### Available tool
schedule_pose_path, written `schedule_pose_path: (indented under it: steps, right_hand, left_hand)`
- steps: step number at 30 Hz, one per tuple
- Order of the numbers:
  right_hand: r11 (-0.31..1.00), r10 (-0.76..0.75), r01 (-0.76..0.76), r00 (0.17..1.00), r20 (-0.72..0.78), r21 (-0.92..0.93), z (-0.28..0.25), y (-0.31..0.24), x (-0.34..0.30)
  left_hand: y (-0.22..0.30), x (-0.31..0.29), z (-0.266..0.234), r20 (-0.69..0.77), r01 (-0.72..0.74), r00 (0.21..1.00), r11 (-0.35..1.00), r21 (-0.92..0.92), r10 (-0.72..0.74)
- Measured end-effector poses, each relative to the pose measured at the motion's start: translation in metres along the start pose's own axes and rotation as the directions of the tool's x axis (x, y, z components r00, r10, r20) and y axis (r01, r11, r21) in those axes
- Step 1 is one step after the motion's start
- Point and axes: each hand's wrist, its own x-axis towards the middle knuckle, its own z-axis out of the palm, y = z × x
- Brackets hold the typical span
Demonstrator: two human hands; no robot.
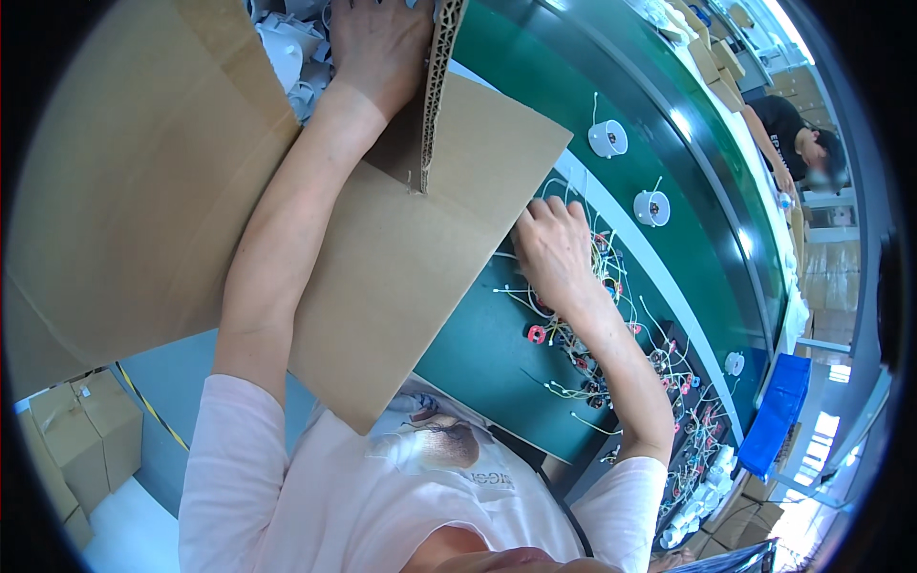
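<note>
Left hand (377, 48), in the head view, reaches into an open brown cardboard box (143, 191) beside white plastic pieces (287, 48); whether it grips any cannot be told. The right hand (554, 244), fingers curled, is just beside the box's flap (411, 267), near tangled red-and-black wired components (537, 334) on the dark green worktop (468, 368); its grip is hidden.

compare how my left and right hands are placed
Your left hand is in the open cardboard box, by white pieces; your right hand is outside it, beside the wired parts. The left hand meets the picture's upper edge; the right hand sits nearer the middle. Both are bare.
</note>
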Motion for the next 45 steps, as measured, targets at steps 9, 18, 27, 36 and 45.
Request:
schedule_pose_path:
  steps: [9,18,27,36,45]
  right_hand:
    - [0.665,0.361,-0.222,0.931,-0.046,0.713,-0.052,-0.005,-0.053]
    - [0.436,0.484,0.12,0.805,-0.344,0.892,-0.05,0.009,-0.063]
    - [0.266,0.636,0.002,0.751,-0.177,0.964,-0.074,-0.023,-0.063]
    - [-0.047,0.468,0.062,0.883,-0.032,0.997,-0.088,-0.033,-0.069]
    - [-0.247,0.376,-0.028,0.919,0.122,0.969,-0.077,-0.037,-0.048]
  left_hand:
    - [0.022,-0.043,-0.067,0.034,-0.317,0.948,0.929,0.19,0.316]
    - [0.022,-0.135,-0.105,0.229,-0.257,0.907,0.895,-0.365,0.354]
    - [0.007,-0.14,-0.105,0.362,0.015,0.902,0.822,-0.569,0.235]
    - [0.019,-0.156,-0.117,0.427,0.317,0.889,0.451,-0.834,0.164]
    - [0.026,-0.15,-0.107,0.602,0.555,0.747,0.235,-0.798,0.283]
